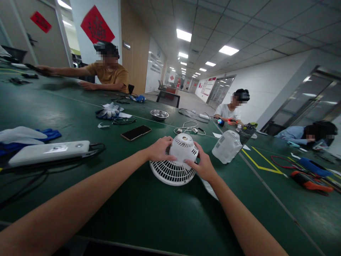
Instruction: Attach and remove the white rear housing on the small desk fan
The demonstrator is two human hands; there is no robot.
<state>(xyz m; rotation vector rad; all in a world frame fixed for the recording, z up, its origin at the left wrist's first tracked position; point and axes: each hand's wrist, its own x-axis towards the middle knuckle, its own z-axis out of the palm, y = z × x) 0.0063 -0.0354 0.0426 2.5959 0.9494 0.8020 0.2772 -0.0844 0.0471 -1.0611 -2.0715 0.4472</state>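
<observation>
A white fan head (183, 147) rests grille down on the green table, its rounded motor housing facing up and its slotted grille (173, 172) spreading out below. My left hand (161, 149) grips the housing from the left, thumb across its front. From the right, my right hand (204, 163) closes round the same housing, thumb on the near side. The far fingers of both hands are partly hidden behind it. Right of the fan stands a white vented plastic part (226, 146). A pale flat piece (209, 186) lies partly under my right wrist.
Beyond the fan are a phone (136, 132), a metal bowl (159, 114) and a white cable (190, 127). A white power bank-like box (50, 153) and gloves (23, 137) lie left. A multimeter (310, 181) lies right. Several people sit around the table (128, 213).
</observation>
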